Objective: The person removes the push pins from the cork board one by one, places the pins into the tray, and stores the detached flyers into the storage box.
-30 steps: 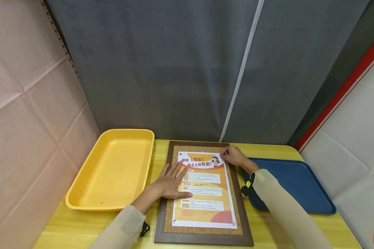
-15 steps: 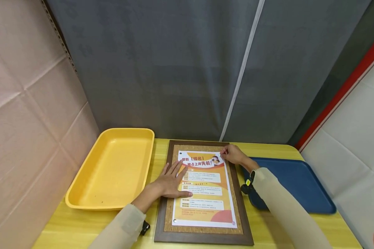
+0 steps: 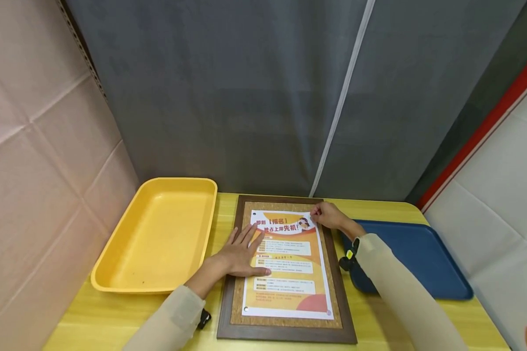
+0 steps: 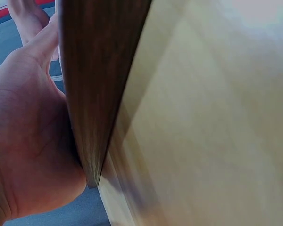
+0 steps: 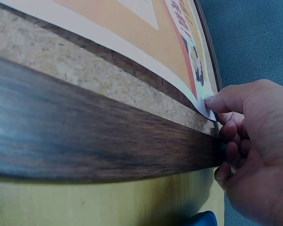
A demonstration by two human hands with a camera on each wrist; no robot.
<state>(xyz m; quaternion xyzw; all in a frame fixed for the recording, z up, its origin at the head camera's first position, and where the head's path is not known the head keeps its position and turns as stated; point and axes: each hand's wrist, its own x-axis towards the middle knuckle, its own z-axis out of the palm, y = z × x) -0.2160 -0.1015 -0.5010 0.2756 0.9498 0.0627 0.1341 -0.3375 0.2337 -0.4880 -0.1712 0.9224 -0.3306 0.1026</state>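
An orange and white printed poster (image 3: 285,287) lies on a cork board (image 3: 285,325) with a dark brown wooden frame (image 3: 287,333). My left hand (image 3: 238,256) rests on the poster's left side, palm down, fingers spread and thumb stretched across the print. At the top right corner my right hand (image 3: 328,216) pinches the paper, its other fingers curled; the right wrist view shows the thumb (image 5: 221,100) on that corner beside a small greenish spot. Along its right side the poster's edge stands slightly off the cork. Round tack-like dots show at the other corners.
A deep yellow tray (image 3: 158,234) stands left of the board, a flat blue tray (image 3: 413,253) right of it, partly behind my right forearm. All sit on a yellow wood-grain table (image 3: 377,207), with a grey curtain (image 3: 228,97) behind and pale side panels.
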